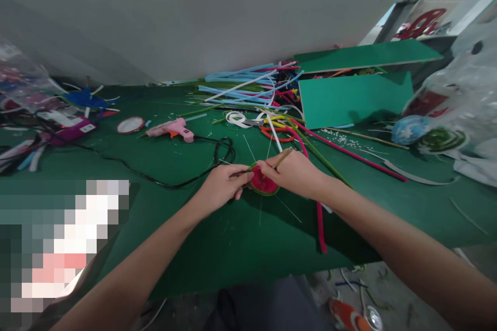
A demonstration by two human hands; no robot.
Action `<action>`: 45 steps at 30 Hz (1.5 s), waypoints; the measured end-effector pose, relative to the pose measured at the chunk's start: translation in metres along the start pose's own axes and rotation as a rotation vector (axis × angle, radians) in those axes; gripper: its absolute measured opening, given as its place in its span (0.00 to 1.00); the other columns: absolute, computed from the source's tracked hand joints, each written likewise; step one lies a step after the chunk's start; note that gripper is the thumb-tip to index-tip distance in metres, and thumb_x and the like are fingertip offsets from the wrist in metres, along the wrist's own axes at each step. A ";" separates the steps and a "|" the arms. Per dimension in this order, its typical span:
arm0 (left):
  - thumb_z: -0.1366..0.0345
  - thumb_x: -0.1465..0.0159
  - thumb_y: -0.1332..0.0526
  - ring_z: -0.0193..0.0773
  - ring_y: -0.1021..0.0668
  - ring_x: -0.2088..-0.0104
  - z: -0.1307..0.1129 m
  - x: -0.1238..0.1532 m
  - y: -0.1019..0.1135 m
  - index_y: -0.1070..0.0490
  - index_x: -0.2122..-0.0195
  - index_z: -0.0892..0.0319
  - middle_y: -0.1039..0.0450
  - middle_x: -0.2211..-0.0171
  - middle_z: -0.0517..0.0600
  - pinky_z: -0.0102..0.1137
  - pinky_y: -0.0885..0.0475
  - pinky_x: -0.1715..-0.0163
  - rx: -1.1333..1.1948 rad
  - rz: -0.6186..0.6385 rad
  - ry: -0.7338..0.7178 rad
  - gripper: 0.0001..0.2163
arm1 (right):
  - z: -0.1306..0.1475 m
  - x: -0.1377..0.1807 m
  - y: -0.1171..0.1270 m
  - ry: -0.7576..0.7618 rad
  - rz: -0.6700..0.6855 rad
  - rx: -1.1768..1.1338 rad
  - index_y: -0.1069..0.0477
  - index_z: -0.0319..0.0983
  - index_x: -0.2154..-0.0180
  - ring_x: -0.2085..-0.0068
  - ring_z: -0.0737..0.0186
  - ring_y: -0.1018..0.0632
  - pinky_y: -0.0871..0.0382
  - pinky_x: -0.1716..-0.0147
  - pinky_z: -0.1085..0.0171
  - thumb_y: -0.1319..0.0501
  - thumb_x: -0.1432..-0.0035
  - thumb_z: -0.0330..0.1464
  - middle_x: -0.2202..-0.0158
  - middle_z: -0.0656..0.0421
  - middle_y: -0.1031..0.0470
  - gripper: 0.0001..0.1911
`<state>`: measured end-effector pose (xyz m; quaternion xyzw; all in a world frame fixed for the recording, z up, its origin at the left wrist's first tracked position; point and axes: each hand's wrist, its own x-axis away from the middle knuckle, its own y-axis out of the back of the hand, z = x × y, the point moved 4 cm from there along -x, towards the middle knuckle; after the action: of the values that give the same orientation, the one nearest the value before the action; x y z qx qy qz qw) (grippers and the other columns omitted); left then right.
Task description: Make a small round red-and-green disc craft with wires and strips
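Note:
Between my hands is a small round red disc with a green rim (264, 186), made of what looks like coiled pipe cleaner. Thin clear strands stick out around it. My left hand (221, 186) pinches the disc's left edge between thumb and fingers. A brownish stick (284, 157) is gripped in my right hand (297, 173), its lower end hidden by the fingers over the disc. Just behind my right hand lie a white pipe cleaner (275, 133) and orange-handled scissors (277, 137). One red pipe cleaner (321, 227) hangs below my right wrist.
A pink glue gun (173, 129) lies left with its black cable. Blue, white and green pipe cleaners (240, 88) are heaped behind, near a green box (357, 101). A purple power strip (72, 132) is far left; plastic bags (462, 83) stand right. A can (349, 315) lies below the table.

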<state>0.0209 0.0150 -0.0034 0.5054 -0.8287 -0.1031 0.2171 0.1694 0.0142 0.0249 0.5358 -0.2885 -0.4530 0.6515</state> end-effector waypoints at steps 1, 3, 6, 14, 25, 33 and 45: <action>0.54 0.40 0.43 0.29 0.37 0.85 0.000 0.000 0.000 0.27 0.56 0.63 0.38 0.88 0.42 0.26 0.45 0.83 -0.006 0.000 -0.003 0.19 | 0.000 0.000 0.000 -0.006 0.006 -0.003 0.31 0.36 0.80 0.83 0.72 0.47 0.58 0.79 0.64 0.53 0.36 0.37 0.87 0.62 0.45 0.24; 0.53 0.40 0.43 0.29 0.37 0.85 0.000 0.000 -0.001 0.26 0.58 0.62 0.38 0.88 0.42 0.26 0.45 0.82 -0.017 0.002 -0.011 0.18 | 0.000 0.000 -0.001 -0.010 0.014 -0.007 0.30 0.35 0.78 0.83 0.73 0.48 0.57 0.79 0.65 0.54 0.36 0.38 0.87 0.63 0.45 0.24; 0.54 0.40 0.43 0.29 0.38 0.85 -0.001 0.001 -0.001 0.26 0.59 0.63 0.38 0.88 0.42 0.26 0.46 0.82 -0.020 -0.002 -0.010 0.18 | 0.000 0.001 -0.002 -0.018 0.023 -0.011 0.29 0.35 0.76 0.83 0.72 0.48 0.58 0.79 0.65 0.53 0.36 0.39 0.87 0.63 0.44 0.24; 0.54 0.40 0.43 0.29 0.38 0.85 -0.002 0.001 0.000 0.29 0.52 0.65 0.38 0.87 0.41 0.26 0.45 0.82 -0.031 -0.018 0.006 0.21 | 0.001 0.002 -0.004 -0.062 0.070 -0.029 0.27 0.35 0.74 0.82 0.71 0.43 0.56 0.80 0.65 0.54 0.35 0.38 0.84 0.60 0.39 0.23; 0.58 0.42 0.41 0.29 0.35 0.83 -0.007 0.003 0.001 0.29 0.52 0.65 0.34 0.84 0.44 0.25 0.45 0.83 0.012 0.029 0.026 0.20 | 0.002 0.006 0.007 -0.048 -0.048 0.005 0.29 0.37 0.78 0.81 0.70 0.42 0.56 0.79 0.65 0.51 0.37 0.40 0.84 0.60 0.38 0.24; 0.72 0.44 0.47 0.26 0.35 0.83 -0.011 0.005 0.002 0.29 0.59 0.65 0.26 0.70 0.53 0.24 0.48 0.87 0.191 0.195 0.015 0.14 | -0.009 0.005 0.020 -0.105 -0.149 -0.137 0.34 0.37 0.80 0.79 0.69 0.39 0.53 0.78 0.65 0.47 0.40 0.43 0.83 0.60 0.36 0.22; 0.73 0.43 0.47 0.27 0.33 0.84 -0.002 0.000 0.006 0.37 0.48 0.67 0.27 0.74 0.52 0.22 0.49 0.89 0.399 -0.035 0.117 0.20 | -0.014 0.005 0.021 -0.165 -0.196 -0.322 0.32 0.37 0.75 0.77 0.67 0.32 0.46 0.78 0.67 0.39 0.46 0.40 0.80 0.60 0.30 0.13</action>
<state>0.0177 0.0181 0.0009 0.5577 -0.8099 0.0889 0.1584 0.1894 0.0162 0.0409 0.4112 -0.2113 -0.5969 0.6557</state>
